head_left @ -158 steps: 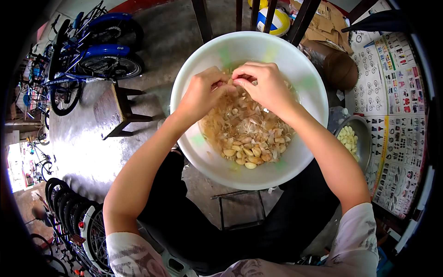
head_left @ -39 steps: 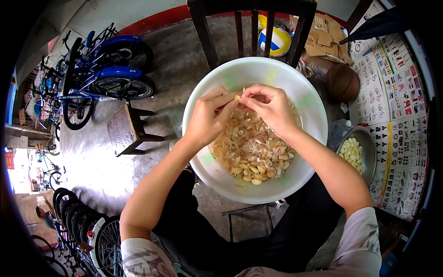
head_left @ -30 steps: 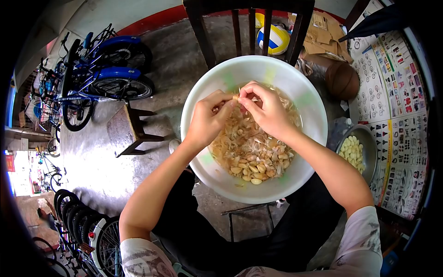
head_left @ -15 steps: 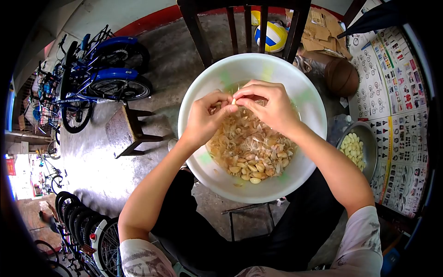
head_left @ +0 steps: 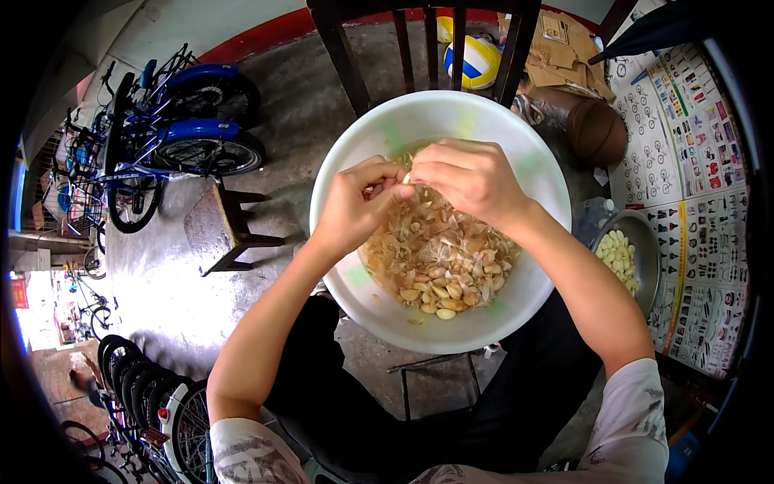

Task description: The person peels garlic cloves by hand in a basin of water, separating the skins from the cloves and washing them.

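Note:
Over the far half of a white plastic basin [head_left: 439, 337], both of my hands meet at a pale garlic clove [head_left: 407, 178]. My left hand [head_left: 360, 198] pinches it between thumb and fingers. My right hand [head_left: 472, 179] is closed against the clove's other side, its fingertips partly hidden behind the back of the hand. Below them the basin holds water with many loose garlic skins [head_left: 439, 242] floating in it. Several unpeeled or partly peeled cloves [head_left: 435, 294] lie toward the near side. A metal bowl [head_left: 650, 266] of peeled garlic cloves [head_left: 617, 258] stands to the right.
A dark wooden chair [head_left: 409, 52] stands just beyond the basin, with a volleyball [head_left: 474, 63] behind it. A basketball [head_left: 597, 135] and flattened cardboard [head_left: 564, 56] are at the right. A low wooden stool [head_left: 222, 227] and blue bicycles [head_left: 201, 129] stand left.
My right hand has turned slightly, its fingers folding further over the clove. The left hand keeps its pinch in nearly the same place.

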`<state>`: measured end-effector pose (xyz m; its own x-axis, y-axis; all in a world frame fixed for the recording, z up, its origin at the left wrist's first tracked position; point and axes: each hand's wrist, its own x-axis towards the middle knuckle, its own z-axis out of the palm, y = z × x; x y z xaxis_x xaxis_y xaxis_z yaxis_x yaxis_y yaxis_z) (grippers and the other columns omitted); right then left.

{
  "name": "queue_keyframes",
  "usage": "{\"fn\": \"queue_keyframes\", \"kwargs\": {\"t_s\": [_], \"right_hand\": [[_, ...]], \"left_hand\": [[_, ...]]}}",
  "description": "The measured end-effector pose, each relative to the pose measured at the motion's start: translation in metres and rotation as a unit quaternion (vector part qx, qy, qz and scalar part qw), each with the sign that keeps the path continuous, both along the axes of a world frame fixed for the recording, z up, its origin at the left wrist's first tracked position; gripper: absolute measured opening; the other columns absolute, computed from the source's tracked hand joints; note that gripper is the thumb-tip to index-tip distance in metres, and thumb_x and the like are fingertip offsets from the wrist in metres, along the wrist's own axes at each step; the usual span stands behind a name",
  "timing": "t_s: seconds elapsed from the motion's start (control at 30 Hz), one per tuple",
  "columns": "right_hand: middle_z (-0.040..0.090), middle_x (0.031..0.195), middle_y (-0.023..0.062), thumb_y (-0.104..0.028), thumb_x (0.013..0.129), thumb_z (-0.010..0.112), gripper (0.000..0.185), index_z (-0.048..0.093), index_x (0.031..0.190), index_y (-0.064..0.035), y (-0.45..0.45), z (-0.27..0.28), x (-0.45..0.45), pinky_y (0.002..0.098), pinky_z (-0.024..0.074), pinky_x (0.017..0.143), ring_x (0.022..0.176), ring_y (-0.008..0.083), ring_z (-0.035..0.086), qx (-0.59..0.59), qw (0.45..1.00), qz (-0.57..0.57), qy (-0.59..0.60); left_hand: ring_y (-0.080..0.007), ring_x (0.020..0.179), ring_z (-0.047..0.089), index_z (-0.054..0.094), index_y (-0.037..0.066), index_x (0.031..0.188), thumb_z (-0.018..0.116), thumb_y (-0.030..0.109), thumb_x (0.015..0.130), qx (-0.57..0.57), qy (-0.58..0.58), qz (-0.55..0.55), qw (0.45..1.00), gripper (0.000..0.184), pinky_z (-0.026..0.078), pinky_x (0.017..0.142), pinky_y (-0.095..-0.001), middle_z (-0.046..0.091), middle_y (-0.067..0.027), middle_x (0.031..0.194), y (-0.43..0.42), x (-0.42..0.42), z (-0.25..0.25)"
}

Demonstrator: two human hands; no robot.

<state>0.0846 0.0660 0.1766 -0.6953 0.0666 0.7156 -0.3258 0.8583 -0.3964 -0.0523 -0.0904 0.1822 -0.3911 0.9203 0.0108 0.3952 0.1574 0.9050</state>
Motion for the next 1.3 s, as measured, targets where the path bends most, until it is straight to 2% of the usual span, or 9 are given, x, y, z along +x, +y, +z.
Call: {"fn": "queue_keyframes", "kwargs": {"t_s": [0.2, 0.43, 0.5, 0.7, 0.83, 1.03, 1.1, 1.23, 1.3], "right_hand": [[0.058, 0.080, 0.0022, -0.008, 0.083, 0.066, 0.005, 0.062, 0.082, -0.0061, -0.004, -0.001, -0.004, 0.0346, 0.0532, 0.061, 0.075, 0.0200, 0.063, 0.025, 0.999, 0.002, -0.027], [0.054, 0.094, 0.0061, -0.010, 0.092, 0.055, 0.006, 0.053, 0.094, -0.0047, -0.009, -0.002, -0.001, 0.0387, 0.0529, 0.066, 0.088, 0.0252, 0.061, 0.004, 0.988, -0.010, -0.154], [0.054, 0.095, 0.0065, -0.009, 0.092, 0.053, 0.006, 0.052, 0.095, -0.0048, -0.009, -0.002, -0.001, 0.0398, 0.0525, 0.067, 0.088, 0.0262, 0.060, -0.022, 0.986, -0.009, -0.164], [0.052, 0.090, 0.0081, -0.006, 0.090, 0.055, 0.006, 0.050, 0.090, -0.0050, -0.010, 0.002, 0.002, 0.0418, 0.0481, 0.066, 0.083, 0.0299, 0.058, -0.080, 0.983, 0.011, -0.164], [0.053, 0.088, 0.0085, -0.006, 0.090, 0.058, 0.008, 0.049, 0.088, -0.0046, -0.011, 0.000, 0.002, 0.0426, 0.0474, 0.067, 0.081, 0.0309, 0.058, -0.095, 0.985, 0.030, -0.141], [0.056, 0.090, 0.0097, -0.006, 0.090, 0.059, 0.008, 0.051, 0.091, -0.0038, -0.012, -0.003, 0.004, 0.0428, 0.0492, 0.066, 0.081, 0.0320, 0.061, -0.104, 0.985, 0.005, -0.139], [0.057, 0.091, 0.0101, -0.006, 0.090, 0.059, 0.008, 0.051, 0.092, -0.0036, -0.012, -0.003, 0.004, 0.0430, 0.0499, 0.066, 0.081, 0.0324, 0.062, -0.112, 0.983, -0.005, -0.142], [0.058, 0.090, 0.0108, -0.006, 0.090, 0.058, 0.008, 0.052, 0.094, -0.0033, -0.011, -0.003, 0.004, 0.0435, 0.0507, 0.065, 0.079, 0.0338, 0.062, -0.122, 0.984, -0.026, -0.130], [0.058, 0.090, 0.0111, -0.006, 0.090, 0.058, 0.008, 0.052, 0.094, -0.0032, -0.011, -0.004, 0.003, 0.0434, 0.0508, 0.065, 0.078, 0.0340, 0.062, -0.120, 0.984, -0.028, -0.126]], "left_hand": [[-0.0099, 0.064, 0.039, 0.068, -0.003, 0.095, 0.075, 0.012, 0.085, 0.019, 0.004, 0.000, 1.000, 0.019, 0.036, 0.059, -0.0273, 0.055, -0.0008, 0.076, -0.003, 0.002, -0.008], [-0.0079, 0.066, 0.041, 0.066, -0.002, 0.093, 0.072, 0.016, 0.089, -0.040, -0.015, 0.005, 0.999, 0.019, 0.037, 0.060, -0.0267, 0.058, 0.0001, 0.077, -0.003, 0.005, -0.006], [-0.0055, 0.070, 0.044, 0.065, 0.001, 0.098, 0.069, 0.020, 0.093, -0.031, -0.197, 0.056, 0.978, 0.021, 0.038, 0.062, -0.0244, 0.058, 0.0017, 0.083, -0.001, 0.008, -0.005], [-0.0022, 0.074, 0.041, 0.060, 0.005, 0.109, 0.062, 0.026, 0.099, 0.032, -0.472, 0.033, 0.880, 0.023, 0.035, 0.064, -0.0207, 0.052, 0.0056, 0.088, -0.003, 0.000, -0.018], [-0.0025, 0.072, 0.039, 0.059, 0.005, 0.109, 0.059, 0.026, 0.100, 0.025, -0.471, 0.049, 0.880, 0.022, 0.034, 0.063, -0.0205, 0.049, 0.0066, 0.084, -0.002, 0.003, -0.015], [-0.0019, 0.076, 0.047, 0.059, 0.005, 0.110, 0.058, 0.028, 0.101, -0.031, -0.309, 0.044, 0.949, 0.025, 0.040, 0.065, -0.0203, 0.056, 0.0054, 0.087, 0.001, 0.011, -0.007], [-0.0022, 0.072, 0.041, 0.057, 0.006, 0.115, 0.053, 0.027, 0.103, -0.049, -0.276, 0.050, 0.959, 0.024, 0.035, 0.063, -0.0195, 0.048, 0.0061, 0.083, 0.004, 0.018, 0.001], [-0.0018, 0.073, 0.043, 0.055, 0.007, 0.119, 0.054, 0.028, 0.103, -0.068, -0.272, 0.037, 0.959, 0.026, 0.035, 0.064, -0.0184, 0.052, 0.0051, 0.088, 0.006, 0.020, 0.003], [-0.0015, 0.074, 0.043, 0.053, 0.008, 0.120, 0.052, 0.027, 0.104, -0.091, -0.367, 0.049, 0.925, 0.026, 0.035, 0.062, -0.0187, 0.054, 0.0029, 0.092, 0.007, 0.020, 0.003]]}}
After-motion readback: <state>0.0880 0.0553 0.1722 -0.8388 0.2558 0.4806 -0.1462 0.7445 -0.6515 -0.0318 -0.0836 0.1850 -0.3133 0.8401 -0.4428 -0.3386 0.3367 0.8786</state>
